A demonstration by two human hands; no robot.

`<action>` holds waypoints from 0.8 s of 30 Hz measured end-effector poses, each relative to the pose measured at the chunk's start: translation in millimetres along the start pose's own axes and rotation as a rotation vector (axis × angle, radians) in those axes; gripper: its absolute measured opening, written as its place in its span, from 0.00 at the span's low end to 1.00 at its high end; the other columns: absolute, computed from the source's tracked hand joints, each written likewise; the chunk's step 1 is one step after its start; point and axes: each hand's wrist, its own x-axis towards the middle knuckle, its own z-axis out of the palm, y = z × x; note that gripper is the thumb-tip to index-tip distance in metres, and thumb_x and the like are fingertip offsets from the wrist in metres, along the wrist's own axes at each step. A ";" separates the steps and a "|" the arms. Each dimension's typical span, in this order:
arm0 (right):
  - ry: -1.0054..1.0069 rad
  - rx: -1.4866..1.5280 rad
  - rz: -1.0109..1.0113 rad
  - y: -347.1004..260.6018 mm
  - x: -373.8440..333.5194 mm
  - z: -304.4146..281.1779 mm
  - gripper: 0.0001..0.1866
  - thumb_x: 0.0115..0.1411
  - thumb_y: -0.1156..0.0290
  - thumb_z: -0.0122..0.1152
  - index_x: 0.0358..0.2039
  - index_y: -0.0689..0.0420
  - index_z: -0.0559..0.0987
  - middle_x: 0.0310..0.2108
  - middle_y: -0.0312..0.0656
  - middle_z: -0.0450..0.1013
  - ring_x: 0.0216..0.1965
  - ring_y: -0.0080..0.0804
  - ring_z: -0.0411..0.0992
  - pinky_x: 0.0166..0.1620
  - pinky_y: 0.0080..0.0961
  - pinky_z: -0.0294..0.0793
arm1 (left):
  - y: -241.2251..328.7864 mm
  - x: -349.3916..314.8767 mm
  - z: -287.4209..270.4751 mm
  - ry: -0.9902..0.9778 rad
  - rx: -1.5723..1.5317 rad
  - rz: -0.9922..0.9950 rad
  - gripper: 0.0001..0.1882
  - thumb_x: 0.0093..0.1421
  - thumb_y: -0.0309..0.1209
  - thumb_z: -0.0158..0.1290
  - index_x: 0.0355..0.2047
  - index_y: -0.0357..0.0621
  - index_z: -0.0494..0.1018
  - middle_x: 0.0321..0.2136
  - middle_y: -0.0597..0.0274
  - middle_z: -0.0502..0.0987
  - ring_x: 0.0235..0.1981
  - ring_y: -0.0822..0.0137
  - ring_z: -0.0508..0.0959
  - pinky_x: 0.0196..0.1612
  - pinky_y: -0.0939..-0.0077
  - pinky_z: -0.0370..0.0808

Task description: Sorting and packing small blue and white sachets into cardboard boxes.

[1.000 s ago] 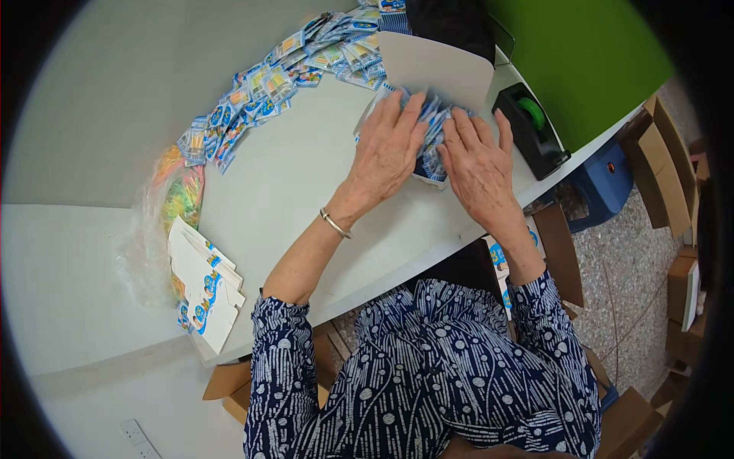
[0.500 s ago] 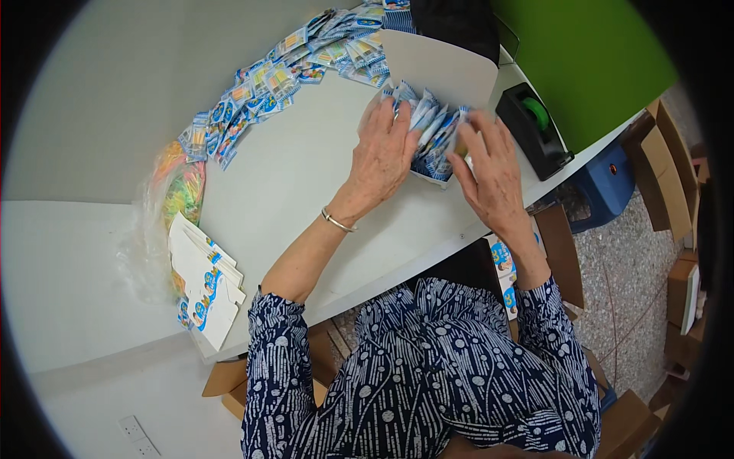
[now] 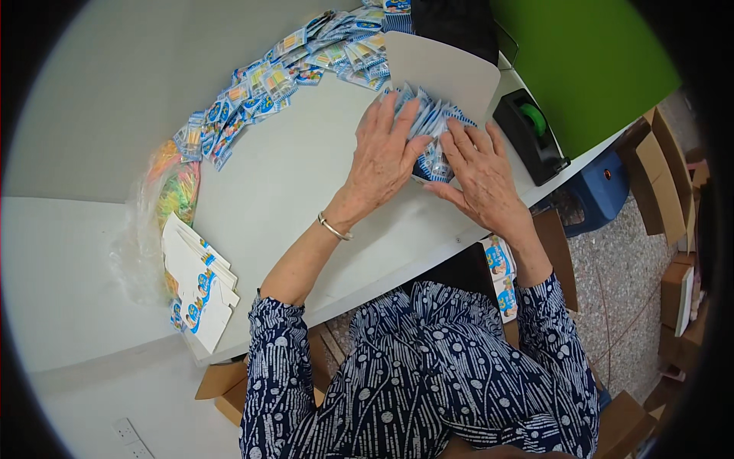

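A bundle of small blue and white packets (image 3: 433, 131) lies on the white table (image 3: 290, 199), inside an open white box whose flap (image 3: 442, 70) stands behind it. My left hand (image 3: 386, 153) lies flat over the left side of the bundle, fingers spread, with a thin bracelet on the wrist. On the bundle's right side rests my right hand (image 3: 480, 174), fingers pressing down on the packets. Both hands cover most of the bundle.
A long row of loose packets (image 3: 283, 76) curves across the far table. A stack of flat white cartons (image 3: 197, 284) and a clear bag of coloured items (image 3: 174, 187) lie at left. A black tape dispenser (image 3: 530, 134) stands at right. Cardboard boxes (image 3: 667, 183) are on the floor.
Both hands have shifted slightly on the packet bundle, gathering it closer together; the right hand's fingers have come in over the packets.
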 end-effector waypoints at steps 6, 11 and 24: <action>-0.024 -0.004 -0.028 -0.2 0.7 -1.7 0.40 0.56 0.44 0.59 0.56 0.65 0.67 0.60 0.52 0.62 0.59 0.48 0.60 0.66 0.52 0.50 | -3.9 -5.8 7.4 0.073 0.184 0.043 0.29 0.61 0.36 0.55 0.60 0.42 0.61 0.61 0.42 0.57 0.59 0.39 0.60 0.60 0.49 0.61; -0.037 0.014 -0.012 1.0 -2.9 2.4 0.40 0.56 0.43 0.58 0.56 0.65 0.67 0.60 0.53 0.62 0.60 0.48 0.60 0.66 0.52 0.49 | 22.2 -4.6 -6.7 0.117 0.466 0.034 0.31 0.60 0.36 0.56 0.60 0.38 0.61 0.63 0.42 0.56 0.63 0.40 0.58 0.62 0.50 0.59; 0.030 0.088 -0.033 -3.5 3.4 5.8 0.47 0.54 0.38 0.57 0.59 0.67 0.62 0.65 0.56 0.55 0.67 0.52 0.51 0.69 0.50 0.44 | 4.0 -19.6 13.0 -0.077 0.215 0.109 0.33 0.65 0.40 0.48 0.61 0.26 0.55 0.62 0.34 0.56 0.64 0.39 0.56 0.65 0.51 0.55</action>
